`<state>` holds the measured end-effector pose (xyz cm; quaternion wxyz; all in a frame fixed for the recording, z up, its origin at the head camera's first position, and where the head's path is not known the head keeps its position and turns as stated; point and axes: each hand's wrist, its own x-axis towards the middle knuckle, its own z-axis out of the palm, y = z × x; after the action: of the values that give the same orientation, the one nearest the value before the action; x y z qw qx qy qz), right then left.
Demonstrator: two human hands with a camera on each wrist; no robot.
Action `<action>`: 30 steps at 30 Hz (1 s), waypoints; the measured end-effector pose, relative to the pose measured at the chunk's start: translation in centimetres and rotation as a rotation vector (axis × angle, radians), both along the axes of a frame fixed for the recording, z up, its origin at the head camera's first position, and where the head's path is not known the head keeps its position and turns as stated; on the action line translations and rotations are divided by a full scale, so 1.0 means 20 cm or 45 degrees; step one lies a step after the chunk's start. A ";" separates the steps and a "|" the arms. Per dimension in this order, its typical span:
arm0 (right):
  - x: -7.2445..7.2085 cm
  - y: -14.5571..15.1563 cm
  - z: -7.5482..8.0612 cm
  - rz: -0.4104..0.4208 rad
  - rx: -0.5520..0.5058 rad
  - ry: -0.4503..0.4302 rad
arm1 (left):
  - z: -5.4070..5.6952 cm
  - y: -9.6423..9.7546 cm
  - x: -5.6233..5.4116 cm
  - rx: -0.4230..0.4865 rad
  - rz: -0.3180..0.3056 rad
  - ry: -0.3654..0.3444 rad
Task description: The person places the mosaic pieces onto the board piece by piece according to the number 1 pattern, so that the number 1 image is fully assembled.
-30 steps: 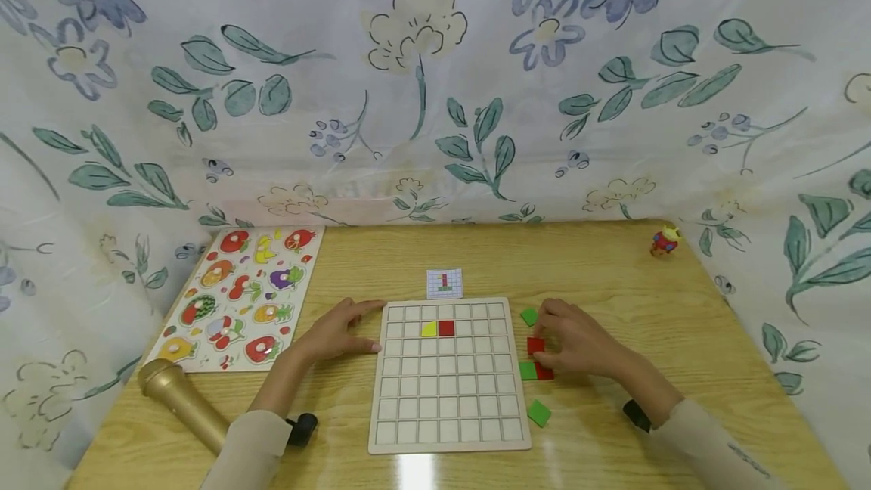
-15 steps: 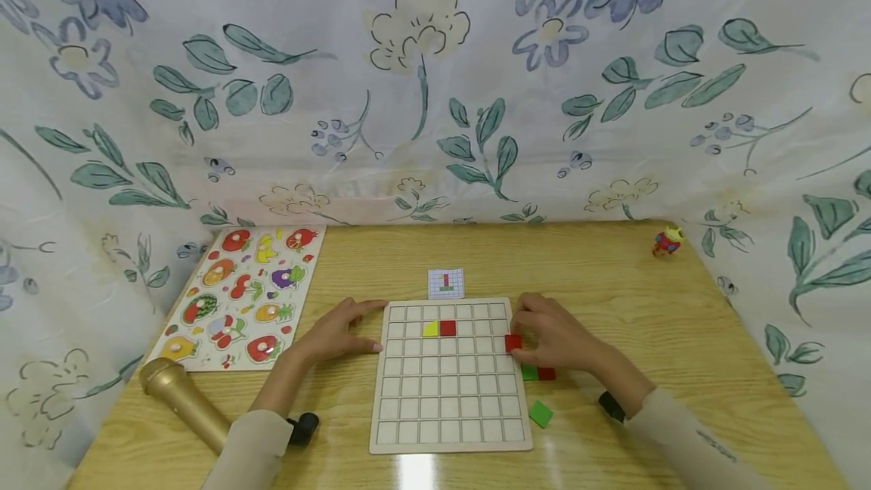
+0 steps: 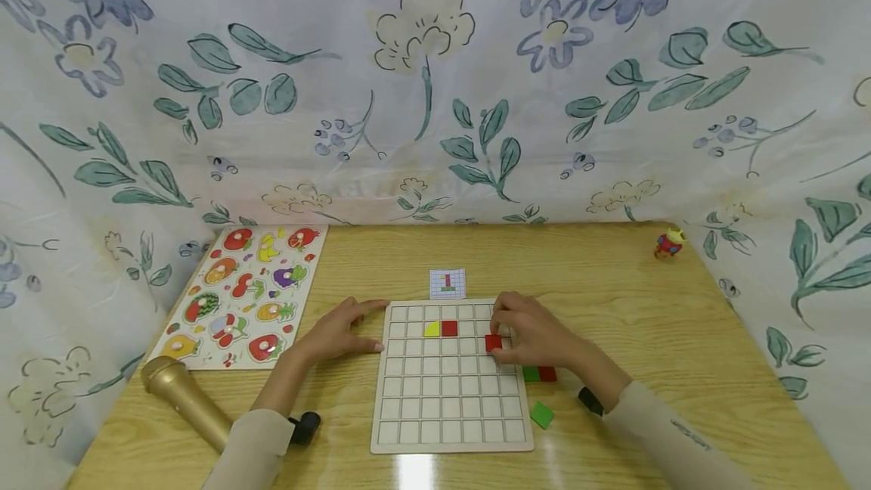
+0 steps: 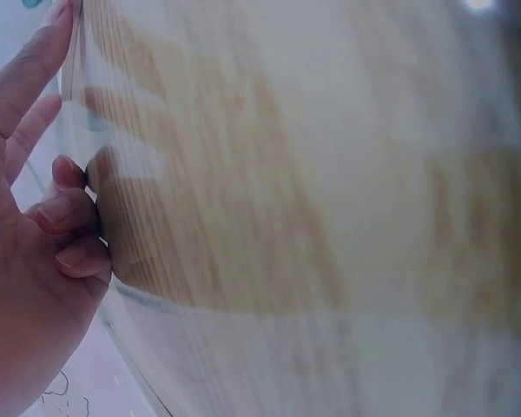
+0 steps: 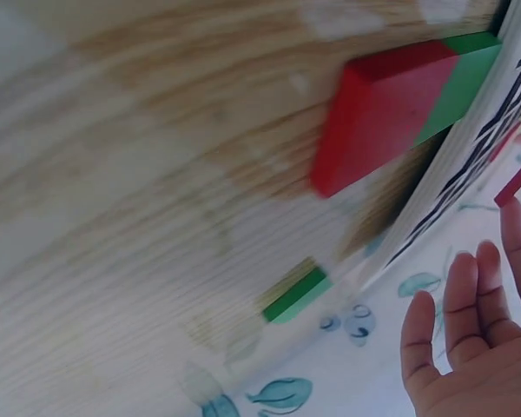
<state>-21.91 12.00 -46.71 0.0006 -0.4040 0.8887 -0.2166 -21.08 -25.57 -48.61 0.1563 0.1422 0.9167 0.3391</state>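
My right hand [image 3: 531, 331] pinches a red square tile [image 3: 493, 343] between thumb and fingers, over the right side of the wooden grid board [image 3: 430, 408]. In the right wrist view an edge of that tile shows beside a fingertip. At the board's left edge lies my left hand [image 3: 336, 335], its index finger and thumb stretched out and touching the rim; the left wrist view shows other fingers bent against the tabletop. On the board a yellow tile [image 3: 432, 330] with a cut corner sits beside another red tile [image 3: 450, 328]. Behind the board lies a small pattern card [image 3: 447, 283].
Right of the board, a green tile [image 3: 531, 374] touches a red tile [image 3: 547, 374], with a separate green tile [image 3: 542, 415] nearer. A further green tile [image 5: 297, 295] shows in the right wrist view. Fruit puzzle [image 3: 234, 297], gold microphone [image 3: 187, 403] and small figurine [image 3: 669, 243] stand around.
My right hand has picked up the red tile from beside the board and carried it left over the grid. The left hand has stayed at the board's edge.
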 end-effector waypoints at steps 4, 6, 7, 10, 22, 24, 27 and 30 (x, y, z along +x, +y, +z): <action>0.00 -0.05 0.01 -0.002 0.025 -0.036 | 0.00 0.00 0.00 0.005 -0.007 0.005; 0.00 -0.08 0.00 0.007 0.020 -0.045 | 0.00 0.00 0.00 0.006 -0.007 0.006; 0.00 -0.09 0.00 0.017 0.017 -0.041 | 0.00 0.00 0.00 0.007 -0.005 0.006; 0.00 -0.13 -0.01 0.050 -0.001 -0.009 | 0.00 0.00 0.00 0.008 -0.006 0.006; 0.00 -0.25 -0.05 0.067 0.033 -0.047 | 0.01 0.00 0.00 0.006 -0.005 0.002; 0.00 -0.27 -0.04 0.062 0.039 -0.046 | 0.01 0.00 0.00 0.008 -0.004 0.000; 0.00 -0.28 -0.04 0.061 0.050 -0.021 | 0.01 0.00 0.00 0.011 -0.004 0.000; -0.01 -0.29 -0.05 0.067 0.063 0.003 | 0.00 0.00 0.00 0.007 -0.008 0.004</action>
<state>-22.06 6.14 -47.65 0.0153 -0.4275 0.8828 -0.1942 -21.04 -25.61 -48.59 0.1556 0.1460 0.9156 0.3408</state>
